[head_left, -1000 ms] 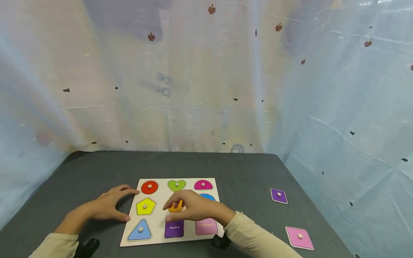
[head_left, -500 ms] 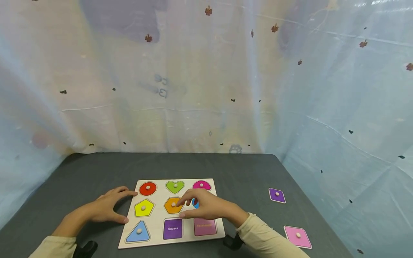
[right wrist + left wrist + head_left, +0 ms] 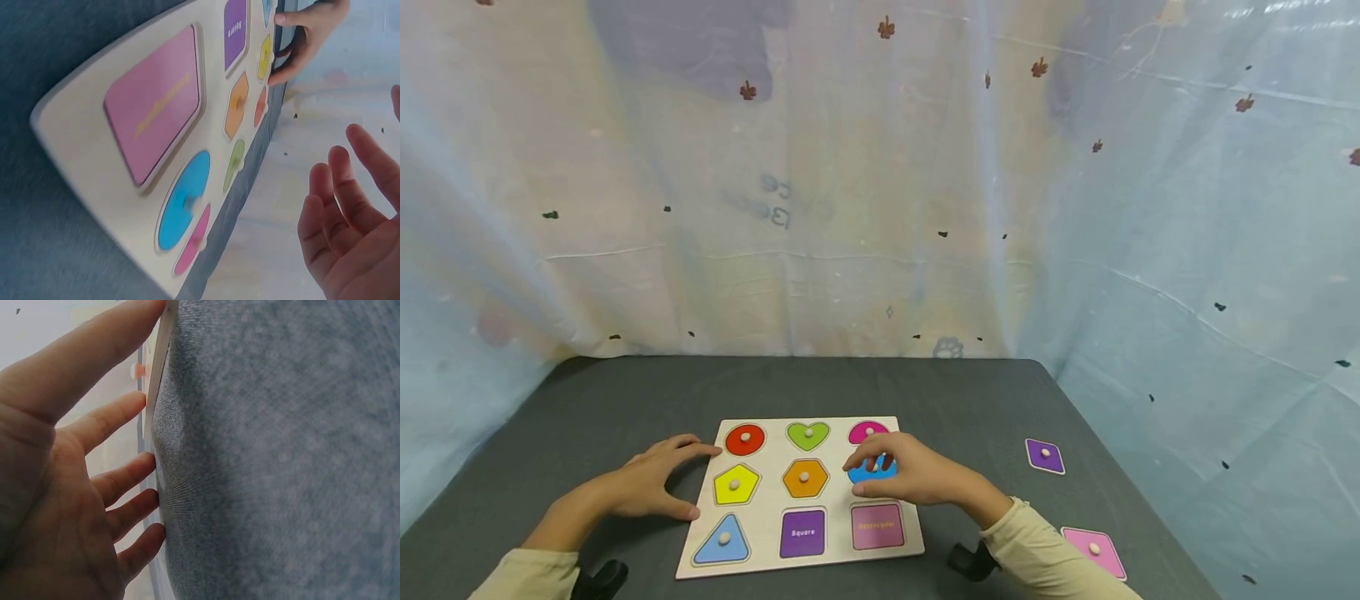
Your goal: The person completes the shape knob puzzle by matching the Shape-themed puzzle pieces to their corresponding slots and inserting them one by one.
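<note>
the right hand [image 3: 917, 477] hovers with fingers loose over the blue circle [image 3: 863, 474] in the puzzle board [image 3: 775, 502]; the left hand [image 3: 651, 483] rests flat, fingers spread, against the board's left edge.

Head cam: high, looks down; wrist cams close; all share puzzle board [image 3: 775, 500].

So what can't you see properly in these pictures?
- Blue oval piece, head view: the right hand partly covers it.
- Word in the pink slot, both views: too small and blurred to read.
- Pink square piece, head view: the sleeve hides its corner.
- Puzzle board, left wrist view: seen edge-on.
</note>
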The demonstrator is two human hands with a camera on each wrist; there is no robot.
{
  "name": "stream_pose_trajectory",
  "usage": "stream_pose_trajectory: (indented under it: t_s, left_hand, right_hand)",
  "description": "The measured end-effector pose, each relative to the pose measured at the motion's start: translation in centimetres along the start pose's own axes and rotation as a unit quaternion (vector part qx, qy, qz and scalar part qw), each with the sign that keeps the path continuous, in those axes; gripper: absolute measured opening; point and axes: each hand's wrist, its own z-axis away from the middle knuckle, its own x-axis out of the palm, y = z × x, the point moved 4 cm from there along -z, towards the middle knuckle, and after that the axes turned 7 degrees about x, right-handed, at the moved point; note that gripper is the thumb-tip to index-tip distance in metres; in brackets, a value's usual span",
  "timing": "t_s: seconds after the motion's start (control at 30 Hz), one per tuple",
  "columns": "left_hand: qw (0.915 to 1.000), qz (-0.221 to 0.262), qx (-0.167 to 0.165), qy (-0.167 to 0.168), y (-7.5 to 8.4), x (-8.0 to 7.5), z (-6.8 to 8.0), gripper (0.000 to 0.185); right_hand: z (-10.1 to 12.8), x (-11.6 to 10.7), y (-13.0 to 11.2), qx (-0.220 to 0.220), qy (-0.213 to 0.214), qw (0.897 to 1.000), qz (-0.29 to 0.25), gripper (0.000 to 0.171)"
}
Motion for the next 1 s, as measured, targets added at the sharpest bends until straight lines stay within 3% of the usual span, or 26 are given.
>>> stream_pose_trajectory:
  t_s: [0.2,1.0]
  left_hand:
    - [0.9999,-0.001,0.012,-0.001,0.1,-0.3,0.0,0.082]
    - [0.9999,0.006,-0.007,-0.008,-0.1,0.0,0.0,0.086]
  right_hand:
    - [1.0,-1.4,1.0,-0.006,0.020,1.000,-0.009,0.031]
    - [4.5,-4.8,6.9,0.018,0.071,0.997,-0.033,0.025]
